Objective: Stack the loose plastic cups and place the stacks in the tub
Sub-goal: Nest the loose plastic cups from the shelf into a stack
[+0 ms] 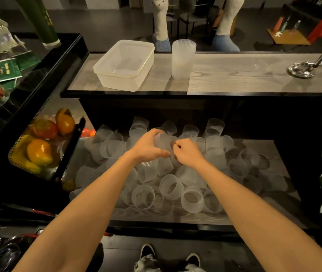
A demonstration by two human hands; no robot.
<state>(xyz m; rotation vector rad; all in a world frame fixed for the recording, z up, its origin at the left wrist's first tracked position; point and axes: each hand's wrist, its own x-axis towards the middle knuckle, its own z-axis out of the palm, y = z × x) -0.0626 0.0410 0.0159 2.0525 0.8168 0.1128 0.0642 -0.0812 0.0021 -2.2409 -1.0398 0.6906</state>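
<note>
**Head view: both hands on one cup above the heap**

The left hand [148, 147] curls round a ribbed frosted cup [163, 142] lying sideways. The right hand [188, 153], fingers bent tight, pinches that cup at its right end. Both hands are below the tub [105, 75] and nearer the camera, over the loose cups [172, 186] heaped on the lower shelf [264, 152]. The clear rectangular tub sits on the upper shelf [234, 75], and no cups can be made out in it. A stack of cups [182, 59] stands upright just right of the tub. A mesh fruit basket [40, 152] sits below and left of the tub.
</note>
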